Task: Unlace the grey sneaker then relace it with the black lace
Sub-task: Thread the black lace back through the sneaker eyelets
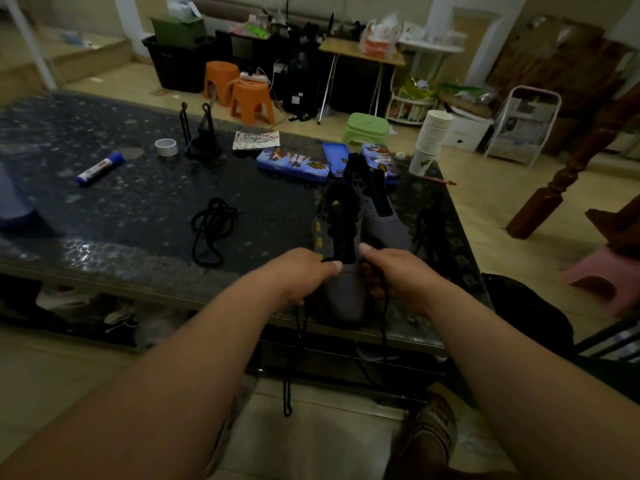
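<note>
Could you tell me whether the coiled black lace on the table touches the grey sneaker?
Apart: head view shows bare table between coiled lace and sneaker.

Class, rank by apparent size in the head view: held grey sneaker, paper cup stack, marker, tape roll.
Held grey sneaker
Paper cup stack
Marker
Tape roll
The sneaker lies nearest the camera, which exaggerates it.

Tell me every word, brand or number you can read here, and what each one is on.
Nothing can be read as words or numbers.
Marker: label print, blurred.
Printed sheet: too small to read.
Blue tins: lettering blurred.
Grey sneaker: small yellow logo on the tongue, no legible letters.
</note>
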Demonstrator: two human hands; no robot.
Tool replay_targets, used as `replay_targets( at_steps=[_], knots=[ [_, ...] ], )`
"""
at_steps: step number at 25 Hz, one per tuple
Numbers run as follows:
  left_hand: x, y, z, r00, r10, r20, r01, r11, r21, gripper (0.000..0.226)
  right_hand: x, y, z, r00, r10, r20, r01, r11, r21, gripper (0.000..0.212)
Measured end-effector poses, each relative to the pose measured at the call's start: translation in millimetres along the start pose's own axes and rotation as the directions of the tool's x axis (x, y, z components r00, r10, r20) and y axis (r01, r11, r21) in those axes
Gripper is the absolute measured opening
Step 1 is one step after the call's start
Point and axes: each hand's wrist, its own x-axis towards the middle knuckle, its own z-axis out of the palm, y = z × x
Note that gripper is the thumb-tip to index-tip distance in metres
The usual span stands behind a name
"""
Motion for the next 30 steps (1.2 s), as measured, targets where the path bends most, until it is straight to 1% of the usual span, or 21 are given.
replay_targets(
  at_steps=[2,3,4,6,7,8,10,11,12,13,14,16,18,19,21,22,24,26,28,29,30],
  knots=[
    [8,3,13,0.983,0.044,-0.180,-0.013,0.986,0.167,0.040,1,-2,7,0.993,-0.107,-0.050,0.095,0.975,-0.199,0.025],
    [10,3,16,0.967,0.062,-0.247,-0.009,0.977,0.213,0.038,1,-2,7,0.988,-0.134,-0.070,0.115,0.967,-0.227,0.023],
    [13,3,17,0.958,0.072,-0.277,-0.005,0.972,0.237,0.036,1,0,4,0.989,-0.132,-0.071,0.117,0.977,-0.179,0.021],
    [17,4,17,0.958,0.083,-0.273,-0.016,0.971,0.240,0.030,-3,5,-3,0.997,-0.071,0.000,0.071,0.993,0.096,0.024],
    [18,4,15,0.965,0.079,-0.250,-0.026,0.977,0.210,0.028,-7,8,-5,0.997,-0.045,0.057,0.031,0.974,0.223,0.027],
    [18,4,12,0.976,0.066,-0.209,-0.032,0.987,0.160,0.025,-10,13,-8,0.996,-0.027,0.085,0.001,0.957,0.289,0.027],
    [7,5,-3,0.998,0.029,-0.061,-0.031,0.999,-0.030,0.017,-11,14,-9,0.997,-0.001,0.075,-0.025,0.939,0.342,0.024],
    [0,2,-11,0.999,-0.001,0.054,0.009,0.988,-0.155,0.015,-10,11,-9,0.998,0.017,0.066,-0.039,0.934,0.354,0.022],
    [-4,-1,-18,0.988,-0.012,0.155,0.052,0.966,-0.255,0.022,-8,8,-10,0.998,0.030,0.051,-0.047,0.936,0.348,0.020],
    [-9,-4,-23,0.977,-0.004,0.213,0.070,0.950,-0.304,0.028,-8,5,-8,0.999,0.038,0.039,-0.048,0.948,0.313,0.017],
    [-9,-7,-23,0.978,0.012,0.208,0.053,0.951,-0.304,0.025,-9,4,-5,0.999,0.037,0.030,-0.044,0.970,0.238,0.015],
    [-5,-8,-13,0.998,0.028,0.056,-0.013,0.966,-0.257,0.012,-9,4,5,0.999,-0.034,-0.030,0.034,0.999,-0.027,0.020],
    [4,-6,1,0.996,0.062,-0.069,-0.071,0.988,-0.137,0.020,-9,6,9,0.986,-0.138,-0.096,0.120,0.976,-0.179,0.021],
    [7,-7,8,0.991,0.102,-0.091,-0.103,0.995,-0.002,0.023,-10,6,7,0.985,-0.133,-0.107,0.118,0.983,-0.139,0.021],
    [9,-9,20,0.971,0.190,-0.144,-0.140,0.944,0.297,0.027,-16,4,-2,0.999,-0.016,-0.048,0.026,0.976,0.218,0.018],
    [9,-9,22,0.960,0.213,-0.180,-0.137,0.922,0.361,0.028,-21,5,-8,1.000,0.019,-0.001,-0.017,0.923,0.385,0.018],
    [5,-6,22,0.949,0.221,-0.223,-0.130,0.923,0.362,0.031,-33,10,-19,1.000,0.007,-0.015,0.004,0.801,0.599,0.025],
    [2,-2,17,0.952,0.212,-0.221,-0.121,0.924,0.363,0.032,-43,6,-28,0.993,-0.074,-0.095,0.120,0.606,0.786,0.030],
    [-2,-2,14,0.960,0.215,-0.181,-0.123,0.901,0.417,0.029,-47,-5,-34,0.982,-0.116,-0.146,0.183,0.434,0.882,0.031],
    [-4,-2,14,0.959,0.226,-0.173,-0.127,0.883,0.451,0.027,-44,-7,-37,0.980,-0.101,-0.171,0.198,0.433,0.879,0.032],
    [-5,-3,18,0.952,0.248,-0.182,-0.139,0.874,0.465,0.024,-40,-8,-37,0.977,-0.077,-0.198,0.207,0.540,0.816,0.031]
  ],
)
